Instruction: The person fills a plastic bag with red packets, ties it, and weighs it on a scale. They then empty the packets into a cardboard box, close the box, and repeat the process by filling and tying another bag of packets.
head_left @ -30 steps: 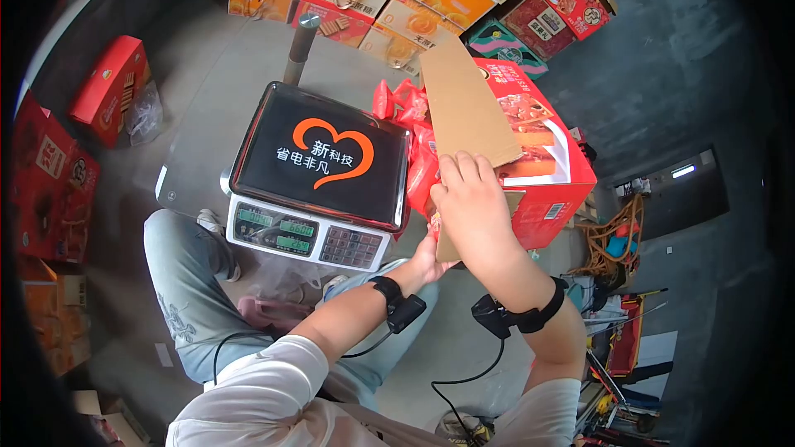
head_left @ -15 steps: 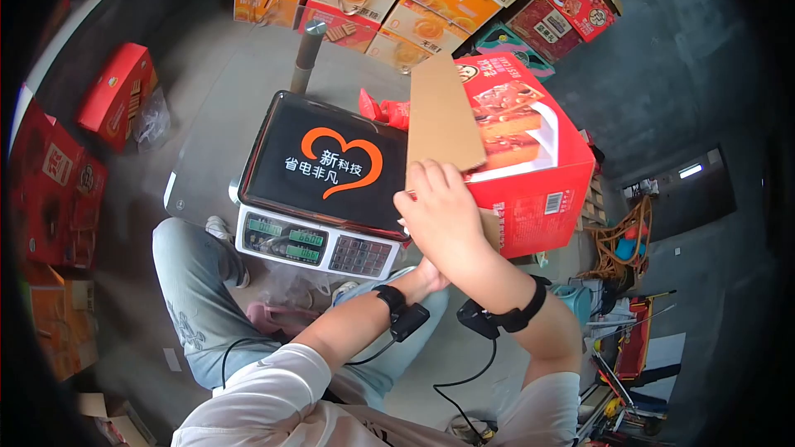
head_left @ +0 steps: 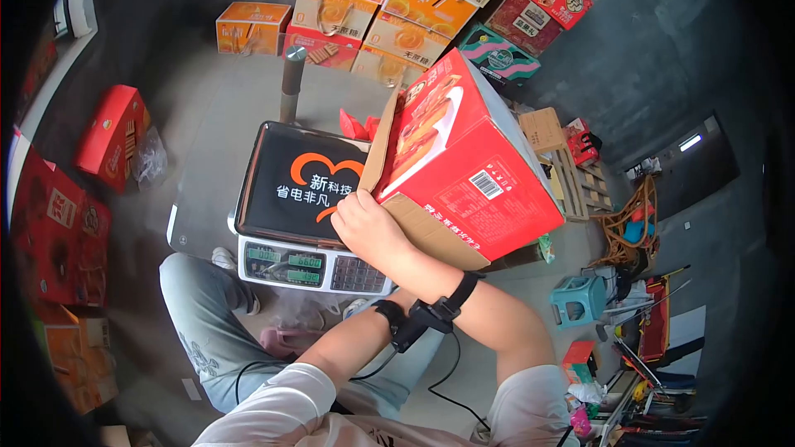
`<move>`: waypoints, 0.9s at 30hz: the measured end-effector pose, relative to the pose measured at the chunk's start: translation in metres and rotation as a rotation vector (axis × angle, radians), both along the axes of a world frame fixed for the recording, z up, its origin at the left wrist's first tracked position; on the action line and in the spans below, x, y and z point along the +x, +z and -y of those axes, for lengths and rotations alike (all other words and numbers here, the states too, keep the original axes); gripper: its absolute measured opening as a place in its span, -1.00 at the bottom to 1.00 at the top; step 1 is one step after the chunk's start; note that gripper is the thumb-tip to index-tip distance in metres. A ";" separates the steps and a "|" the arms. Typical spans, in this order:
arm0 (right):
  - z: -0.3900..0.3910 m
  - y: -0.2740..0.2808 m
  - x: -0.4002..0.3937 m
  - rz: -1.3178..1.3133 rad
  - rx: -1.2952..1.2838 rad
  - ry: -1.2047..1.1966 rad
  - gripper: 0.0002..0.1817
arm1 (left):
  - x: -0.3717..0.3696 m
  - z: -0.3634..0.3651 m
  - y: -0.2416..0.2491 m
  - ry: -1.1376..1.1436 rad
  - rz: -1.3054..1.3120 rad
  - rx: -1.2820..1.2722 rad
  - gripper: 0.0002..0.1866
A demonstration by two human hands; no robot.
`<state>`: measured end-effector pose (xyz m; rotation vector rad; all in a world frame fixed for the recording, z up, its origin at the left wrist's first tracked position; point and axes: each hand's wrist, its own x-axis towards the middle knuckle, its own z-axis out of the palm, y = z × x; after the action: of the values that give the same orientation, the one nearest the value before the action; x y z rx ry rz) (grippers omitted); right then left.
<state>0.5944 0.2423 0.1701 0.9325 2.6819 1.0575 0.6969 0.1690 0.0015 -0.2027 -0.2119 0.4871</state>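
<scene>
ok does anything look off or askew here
The red carton is askew, tilted beside the scale, its flap open, but the right hand is on that flap, so probably deliberate. Loose red packets show at the scale's far edge.

the red box point(head_left: 476, 165) has tipped up and swung toward the scale point(head_left: 302, 182), turning its barcode side more toward me. my right fingers point(head_left: 351, 206) have moved across with the cardboard flap point(head_left: 381, 145), which now shows as a narrow strip, and they have come over the scale's edge. my left fingers, partly seen earlier, are now hidden behind my right forearm point(head_left: 431, 269). less of the red packets point(head_left: 356, 126) shows. the blue stool point(head_left: 580, 300) and the wooden pallet point(head_left: 590, 186) have come into fuller view.
</scene>
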 end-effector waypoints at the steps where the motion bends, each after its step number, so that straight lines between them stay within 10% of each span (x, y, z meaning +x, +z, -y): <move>1: -0.003 -0.001 0.002 -0.012 -0.015 -0.009 -0.91 | -0.001 0.001 0.000 -0.007 0.014 -0.001 -0.58; 6: 0.000 -0.009 0.002 -0.139 -0.107 -0.046 -0.89 | -0.004 0.004 -0.005 -0.051 0.101 -0.032 -0.60; 14: 0.108 -0.029 0.001 -1.398 -0.287 -0.099 -0.88 | -0.004 0.001 -0.007 -0.127 0.248 -0.091 -0.62; 18: 0.142 -0.036 0.034 -2.353 -0.798 -0.670 -0.82 | -0.011 0.008 -0.018 0.027 -0.115 0.110 -0.66; 23: 0.143 -0.037 0.096 -3.094 -1.600 -0.595 -0.26 | -0.024 0.009 -0.015 0.028 -0.204 0.109 -0.66; 27: 0.137 -0.036 0.081 -3.272 -1.638 -0.333 -0.18 | -0.032 0.006 -0.011 0.045 -0.268 0.105 -0.66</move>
<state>0.6755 0.1048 0.1339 -0.6271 0.1423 1.7091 0.6652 0.1630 -0.0095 -0.0289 0.0198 0.5409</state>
